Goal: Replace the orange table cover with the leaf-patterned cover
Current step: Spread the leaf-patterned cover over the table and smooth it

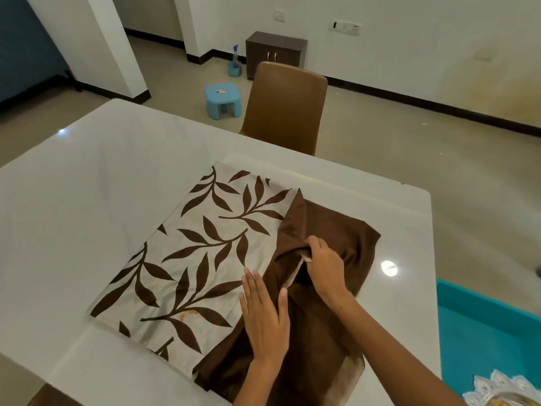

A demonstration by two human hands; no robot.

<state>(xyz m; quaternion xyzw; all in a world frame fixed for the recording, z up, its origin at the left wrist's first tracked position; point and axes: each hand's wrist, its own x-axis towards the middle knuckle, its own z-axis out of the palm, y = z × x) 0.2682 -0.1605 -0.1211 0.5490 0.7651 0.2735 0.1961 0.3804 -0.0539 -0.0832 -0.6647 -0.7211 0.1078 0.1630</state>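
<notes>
A white counter (87, 200) is carrying the leaf-patterned cover (190, 253). The left hand (265, 315) is lying flat, grip released, on it. The right hand (325, 265) is pinching its brown fold.

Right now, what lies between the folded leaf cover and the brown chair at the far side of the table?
In the head view, only bare white table lies between the leaf cover and the brown chair.
</notes>
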